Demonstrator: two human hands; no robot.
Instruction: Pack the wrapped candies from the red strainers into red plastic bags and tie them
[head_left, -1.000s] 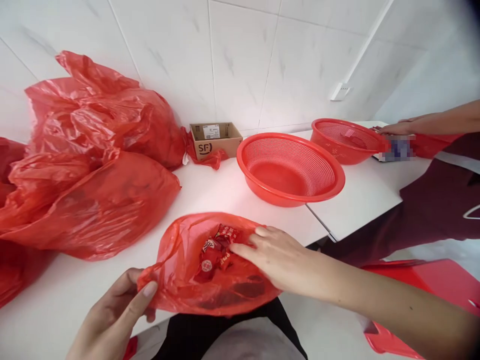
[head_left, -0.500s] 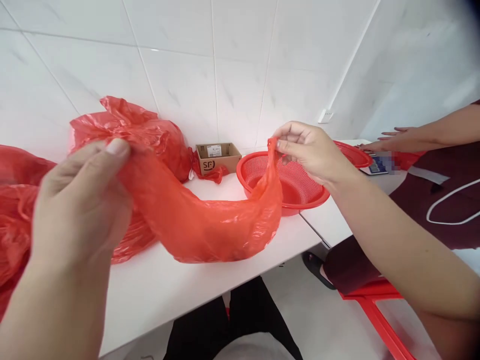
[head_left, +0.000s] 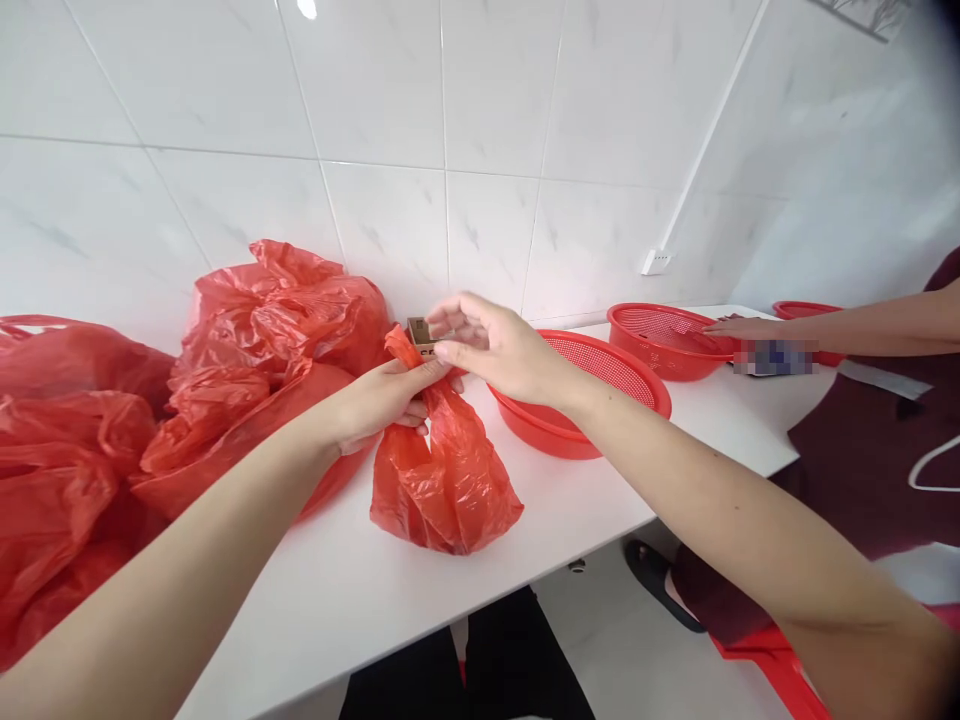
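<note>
A small red plastic bag [head_left: 450, 500] hangs low over the white table in front of me, its lower part bulging and its top gathered into a neck. My left hand [head_left: 386, 402] is closed around that neck, with a tuft of plastic sticking up above the thumb. My right hand [head_left: 495, 352] is just above and to the right, its fingers spread and curved, the thumb close to my left thumb. It holds nothing that I can see. What the bag contains is hidden.
Large filled red bags [head_left: 292, 320] crowd the left side by the tiled wall. Behind my hands a cardboard box [head_left: 421, 334] partly shows. To the right is a red mesh basket [head_left: 577, 440]; beyond it, a co-worker's hand [head_left: 739, 328] reaches a second basket [head_left: 667, 362]. The table [head_left: 330, 610] has a front edge.
The bag was stretched sideways between both hands. Now its top is gathered in my left hand, which moved right, and my right hand has let go. The co-worker's hand now touches a basket.
</note>
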